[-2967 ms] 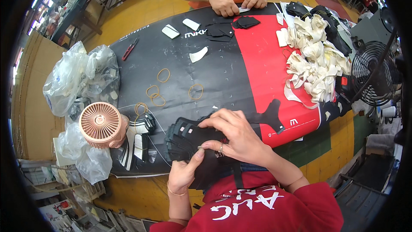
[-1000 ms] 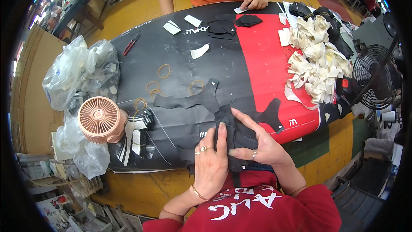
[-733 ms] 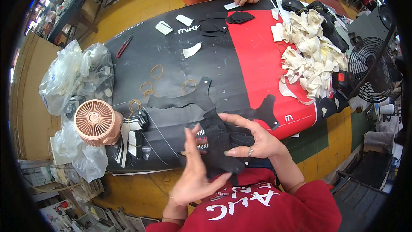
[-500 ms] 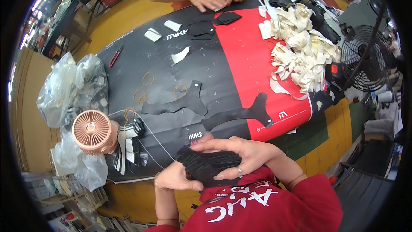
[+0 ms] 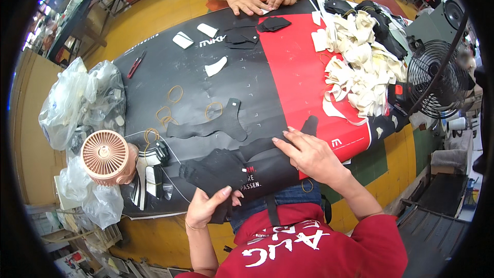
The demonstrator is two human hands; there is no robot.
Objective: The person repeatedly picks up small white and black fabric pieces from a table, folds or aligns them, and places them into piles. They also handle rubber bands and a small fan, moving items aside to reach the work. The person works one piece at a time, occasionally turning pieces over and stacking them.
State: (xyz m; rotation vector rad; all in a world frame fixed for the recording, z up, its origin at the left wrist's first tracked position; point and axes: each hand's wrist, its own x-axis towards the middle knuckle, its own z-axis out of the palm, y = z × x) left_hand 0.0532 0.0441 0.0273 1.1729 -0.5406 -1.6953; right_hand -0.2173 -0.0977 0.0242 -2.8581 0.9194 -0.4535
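Observation:
A stack of thin black cut pieces is held at the table's near edge by my left hand, its thumb on top. The pieces lie partly fanned over the black mat. My right hand rests with outstretched fingers on a curved black cut piece, covering part of it; that piece's far tip reaches onto the red area. Just below my right hand is a thin rubber band; I cannot tell whether a finger holds it. Another curved black piece lies farther in, with a small white tag.
Rubber bands lie left of centre. At left are a pink fan, plastic bags and red snips. Cream fabric scraps pile up at right beside a black fan. Across the table, a co-worker's hands press a small white piece.
My right hand has let go of the stack and moved right onto the curved black piece. My left hand has lowered the stack toward the mat, and its pieces have spread.

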